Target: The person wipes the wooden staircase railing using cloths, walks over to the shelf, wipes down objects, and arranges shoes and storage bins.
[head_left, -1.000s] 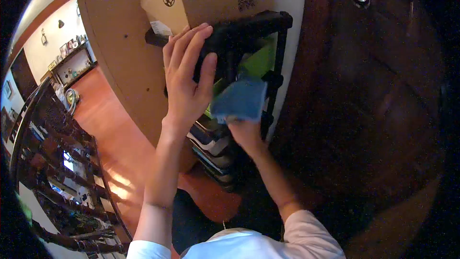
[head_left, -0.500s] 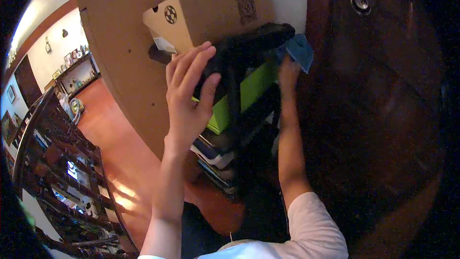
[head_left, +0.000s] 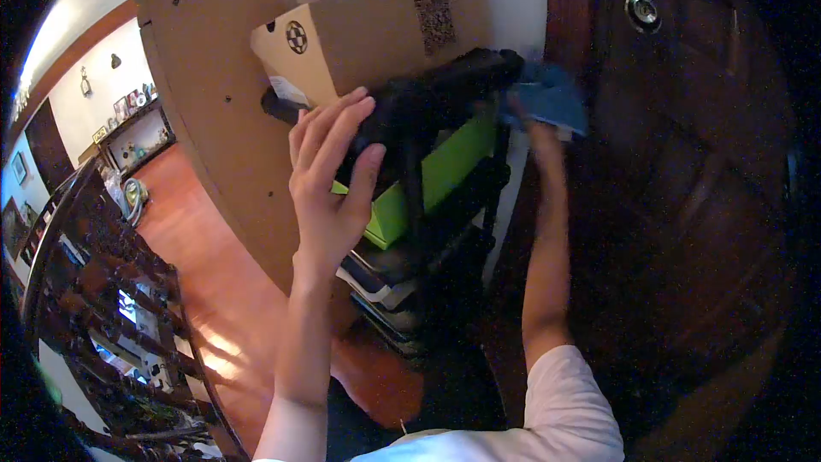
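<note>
My left hand (head_left: 332,180) is at the near corner of a black shelf rack (head_left: 419,103), its fingers curled over the edge and the thumb lower down. A blue cloth (head_left: 552,98) is bunched in my right hand (head_left: 540,133), at the rack's far right end beside the door. Motion blurs the right fingers, and the cloth covers part of them. On the rack's top sits a brown cardboard box (head_left: 385,34) with a round checkered mark and a printed square code. Below the top level shows a bright green box (head_left: 453,158).
A dark wooden door (head_left: 676,162) with a round lock (head_left: 642,14) stands on the right. Behind the rack rises a brown board (head_left: 222,60). Several flat items (head_left: 380,291) fill the lower shelves. At left, a dark railing (head_left: 120,291) runs along the reddish floor (head_left: 205,239).
My right hand has moved right with the blue cloth, away from the rack's end and toward the door. My left hand stays at the rack's corner; the view has shifted slightly.
</note>
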The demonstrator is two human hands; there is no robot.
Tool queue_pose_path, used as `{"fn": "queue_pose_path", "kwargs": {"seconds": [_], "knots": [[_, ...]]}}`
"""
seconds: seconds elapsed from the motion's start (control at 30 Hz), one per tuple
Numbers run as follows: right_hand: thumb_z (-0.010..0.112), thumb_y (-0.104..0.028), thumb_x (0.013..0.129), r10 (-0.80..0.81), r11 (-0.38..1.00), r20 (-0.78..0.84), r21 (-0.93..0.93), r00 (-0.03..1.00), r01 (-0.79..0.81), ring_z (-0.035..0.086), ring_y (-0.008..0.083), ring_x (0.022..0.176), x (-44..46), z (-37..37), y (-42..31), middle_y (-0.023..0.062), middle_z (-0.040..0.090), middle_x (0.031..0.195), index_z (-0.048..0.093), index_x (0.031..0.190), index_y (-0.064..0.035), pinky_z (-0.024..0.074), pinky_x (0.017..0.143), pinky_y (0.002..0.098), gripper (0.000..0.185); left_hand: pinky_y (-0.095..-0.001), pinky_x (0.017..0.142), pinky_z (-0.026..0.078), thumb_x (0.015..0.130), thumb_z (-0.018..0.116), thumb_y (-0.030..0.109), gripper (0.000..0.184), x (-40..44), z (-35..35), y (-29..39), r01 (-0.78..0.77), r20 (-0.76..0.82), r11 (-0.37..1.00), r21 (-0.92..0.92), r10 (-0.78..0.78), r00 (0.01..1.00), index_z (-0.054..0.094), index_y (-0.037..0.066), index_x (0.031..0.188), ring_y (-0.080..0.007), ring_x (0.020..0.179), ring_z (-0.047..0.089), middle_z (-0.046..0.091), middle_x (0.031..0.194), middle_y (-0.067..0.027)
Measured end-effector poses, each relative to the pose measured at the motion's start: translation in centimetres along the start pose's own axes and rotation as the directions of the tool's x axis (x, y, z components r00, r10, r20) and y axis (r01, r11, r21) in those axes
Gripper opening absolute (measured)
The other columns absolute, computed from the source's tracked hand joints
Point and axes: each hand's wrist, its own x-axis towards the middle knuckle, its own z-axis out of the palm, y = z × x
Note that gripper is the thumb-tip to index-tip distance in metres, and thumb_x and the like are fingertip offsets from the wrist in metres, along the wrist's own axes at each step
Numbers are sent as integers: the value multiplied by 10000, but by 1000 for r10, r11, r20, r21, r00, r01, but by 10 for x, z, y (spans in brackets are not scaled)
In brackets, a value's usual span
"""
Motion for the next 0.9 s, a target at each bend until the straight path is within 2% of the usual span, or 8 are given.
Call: {"fn": "queue_pose_path", "kwargs": {"seconds": [0.07, 0.17, 0.3, 0.37, 0.53, 0.6, 0.7, 0.9], "knots": [[545, -440, 795, -447, 502, -175, -861, 878, 84, 511, 358, 1000, -23, 158, -36, 170, 557, 1079, 521, 1095, -30, 399, 868, 399, 509, -384, 957, 290, 734, 601, 51, 325, -2, 4, 1, 16, -17, 1000, 7, -16, 1000, 565, 33, 1057, -247, 1049, 487, 560, 1097, -101], [643, -317, 746, 131, 707, -393, -606, 910, -364, 488, 233, 1007, -59, 153, -17, 114, 551, 1058, 559, 1052, -23, 349, 903, 324, 434, -381, 963, 286, 742, 588, 41, 321, -4, 10, 2, 37, -52, 999, -30, -38, 998, 565, 31, 1062, -244, 1056, 480, 558, 1101, -100], [638, -277, 740, 100, 710, -375, -622, 922, -330, 467, 267, 1048, -98, 150, -25, 151, 541, 1086, 548, 1080, -27, 334, 917, 344, 432, -382, 965, 285, 746, 583, 40, 301, -4, 6, 7, 85, -58, 995, -43, -88, 994, 575, 33, 1046, -254, 1063, 475, 564, 1088, -98], [619, -194, 737, -60, 282, -350, -904, 935, -320, 460, 314, 1050, -104, 153, -43, 175, 532, 1094, 548, 1061, -21, 334, 926, 368, 374, -378, 977, 281, 762, 549, 2, 364, -6, 3, 6, 33, 27, 999, 21, -33, 999, 513, 18, 1124, -253, 1096, 451, 508, 1167, -122], [586, -227, 725, -246, 125, 50, -989, 968, 83, 331, 368, 1187, -146, 193, -52, 169, 394, 1269, 486, 1153, -93, 192, 1012, 481, 459, -362, 1019, 238, 793, 513, 12, 483, -80, 17, -10, 296, -220, 925, -240, -349, 911, 343, -10, 1245, -250, 1195, 351, 371, 1277, -145], [573, -190, 718, -221, 609, -43, -787, 974, 103, 345, 359, 1164, -167, 238, -55, 178, 406, 1244, 490, 1135, -90, 212, 994, 480, 437, -347, 1013, 229, 768, 497, -40, 485, -118, 22, -12, 409, -202, 862, -300, -476, 856, 354, -10, 1231, -253, 1190, 346, 370, 1262, -153], [569, -195, 718, -50, 748, 176, -646, 983, 154, 374, 361, 1110, -176, 267, -100, 177, 422, 1214, 507, 1106, -86, 227, 972, 477, 408, -334, 1013, 227, 770, 505, -6, 459, -142, 26, -15, 567, -24, 802, -185, -581, 814, 382, -8, 1212, -254, 1191, 346, 381, 1255, -151], [526, -169, 784, -299, 419, -130, -908, 945, 7, 388, 361, 1057, -141, 206, -44, 177, 468, 1136, 512, 1102, -85, 231, 961, 466, 329, -340, 1017, 215, 825, 479, 85, 347, -148, 21, 1, 594, -20, 786, -171, -606, 796, 467, -5, 1160, -238, 1204, 341, 435, 1228, -135]]}}
